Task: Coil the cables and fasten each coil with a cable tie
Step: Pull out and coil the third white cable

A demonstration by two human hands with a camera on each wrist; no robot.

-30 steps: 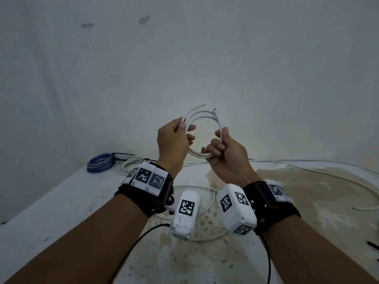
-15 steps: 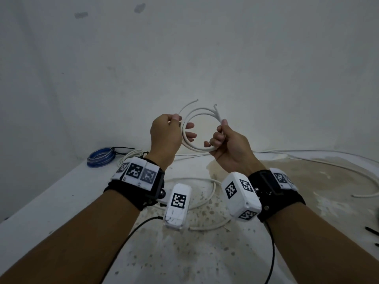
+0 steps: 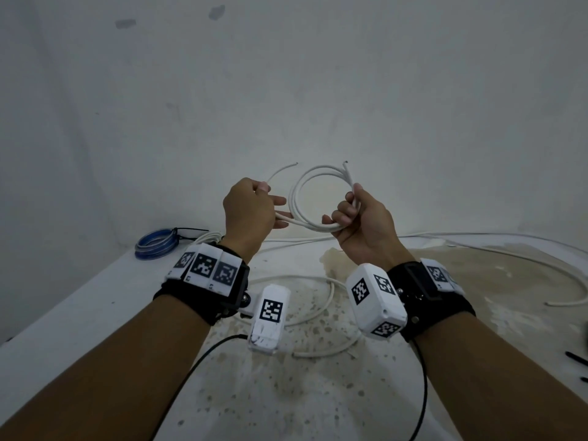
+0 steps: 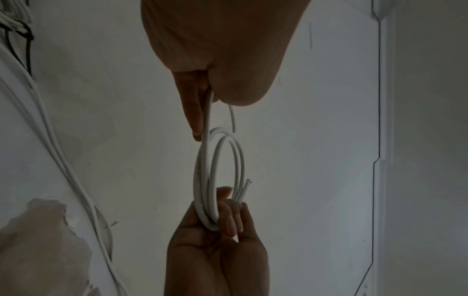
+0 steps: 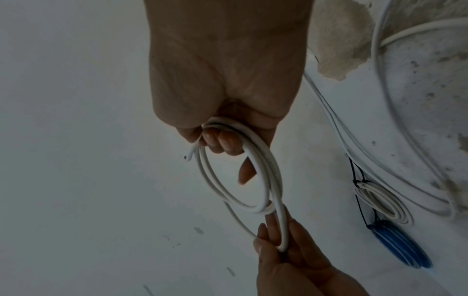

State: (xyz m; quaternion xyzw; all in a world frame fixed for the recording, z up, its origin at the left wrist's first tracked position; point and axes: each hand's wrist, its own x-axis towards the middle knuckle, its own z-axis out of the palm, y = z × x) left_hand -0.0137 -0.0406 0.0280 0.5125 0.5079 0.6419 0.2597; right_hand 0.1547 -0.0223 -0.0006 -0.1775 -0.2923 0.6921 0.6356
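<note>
A white cable coil of a few loops is held up in the air before the wall. My right hand grips the coil's right and lower side, fingers curled round the strands. My left hand pinches the cable's loose tail just left of the coil; the free end sticks up beyond the thumb. The other cut end pokes up above my right thumb. Black cable ties lie at the table's right edge.
On the stained white table, a tied blue coil and a tied white coil lie at the back left. Loose white cable sprawls across the middle and right. A bare wall rises close behind.
My left hand has slid left, off the coil's left side, and now pinches only the tail. The right hand has shifted its grip a little along the coil, which stands more open.
</note>
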